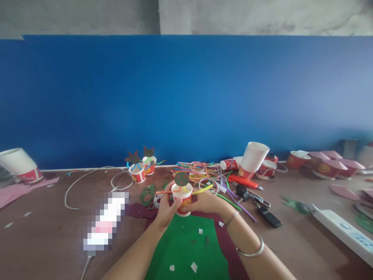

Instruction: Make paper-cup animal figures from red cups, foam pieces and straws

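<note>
A blue panel point(186, 97) runs along the back of a brown tabletop point(37, 229), and a green felt sheet point(186, 249) lies nearest the person. Beyond the felt sit a heap of coloured drinking straws point(195, 175) and two decorated paper cups point(142, 169). Above the felt, both hands grip one red-and-white paper cup point(184, 206) between them. The left hand point(166, 206) curls its fingers point(174, 202) around the cup's left side, while the right hand point(206, 204) closes its fingers point(190, 207) against the right side. Orange and yellow straws point(202, 189) spread from the cup's mouth beneath a small green disc point(181, 179).
</note>
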Available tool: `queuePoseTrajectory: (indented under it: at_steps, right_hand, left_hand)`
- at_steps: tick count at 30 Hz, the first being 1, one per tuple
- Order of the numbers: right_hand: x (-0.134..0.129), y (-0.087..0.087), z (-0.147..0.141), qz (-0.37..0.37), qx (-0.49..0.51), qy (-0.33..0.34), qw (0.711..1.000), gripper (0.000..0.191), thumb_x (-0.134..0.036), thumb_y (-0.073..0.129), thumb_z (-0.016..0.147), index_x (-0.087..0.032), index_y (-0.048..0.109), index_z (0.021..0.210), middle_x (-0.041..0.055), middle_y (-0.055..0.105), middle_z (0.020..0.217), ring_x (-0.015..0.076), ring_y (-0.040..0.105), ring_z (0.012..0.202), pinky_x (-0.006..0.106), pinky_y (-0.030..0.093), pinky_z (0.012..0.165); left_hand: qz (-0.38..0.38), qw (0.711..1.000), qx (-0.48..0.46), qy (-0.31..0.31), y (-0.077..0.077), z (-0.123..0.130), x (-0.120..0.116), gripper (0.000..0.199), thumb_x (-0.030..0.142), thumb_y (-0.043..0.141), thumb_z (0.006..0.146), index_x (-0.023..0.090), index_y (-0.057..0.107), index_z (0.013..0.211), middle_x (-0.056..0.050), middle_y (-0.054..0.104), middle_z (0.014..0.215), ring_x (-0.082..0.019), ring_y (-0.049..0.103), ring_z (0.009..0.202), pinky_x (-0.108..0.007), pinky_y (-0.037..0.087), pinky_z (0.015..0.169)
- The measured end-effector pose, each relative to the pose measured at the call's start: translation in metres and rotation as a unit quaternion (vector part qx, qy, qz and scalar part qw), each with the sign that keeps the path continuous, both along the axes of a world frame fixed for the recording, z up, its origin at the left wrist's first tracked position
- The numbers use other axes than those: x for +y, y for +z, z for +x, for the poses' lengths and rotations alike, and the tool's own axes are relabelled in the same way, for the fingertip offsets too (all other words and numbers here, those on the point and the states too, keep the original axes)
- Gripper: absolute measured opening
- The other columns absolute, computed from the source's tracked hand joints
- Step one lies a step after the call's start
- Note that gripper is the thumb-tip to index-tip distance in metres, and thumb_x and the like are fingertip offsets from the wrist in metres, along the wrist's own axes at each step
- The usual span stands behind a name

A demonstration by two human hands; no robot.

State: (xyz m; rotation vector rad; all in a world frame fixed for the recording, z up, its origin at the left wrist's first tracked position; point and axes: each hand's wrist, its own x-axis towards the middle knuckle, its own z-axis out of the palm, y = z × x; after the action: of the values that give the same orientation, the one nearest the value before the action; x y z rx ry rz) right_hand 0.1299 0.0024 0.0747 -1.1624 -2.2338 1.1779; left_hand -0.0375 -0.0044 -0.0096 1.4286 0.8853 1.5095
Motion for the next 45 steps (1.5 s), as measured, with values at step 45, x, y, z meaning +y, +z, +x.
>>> queuePoseTrajectory:
  at_steps: [45]
  right_hand:
    - [-0.009,0.010,-0.013,0.151,-0.127,-0.112,0.974,0.014,-0.011,0.052,0.069,-0.017,0.064,0.071,0.0033,0.068,0.072,0.0141,0.061,0.069,0.020,0.038,0.059]
  left_hand:
    - [0.208,0.917,0.326,0.099,0.015,0.000,-0.013,0.018,0.025,0.044,0.087,0.018,0.056,0.098,-0.009,0.062,0.090,-0.020,0.056,0.086,-0.036,0.043,0.078]
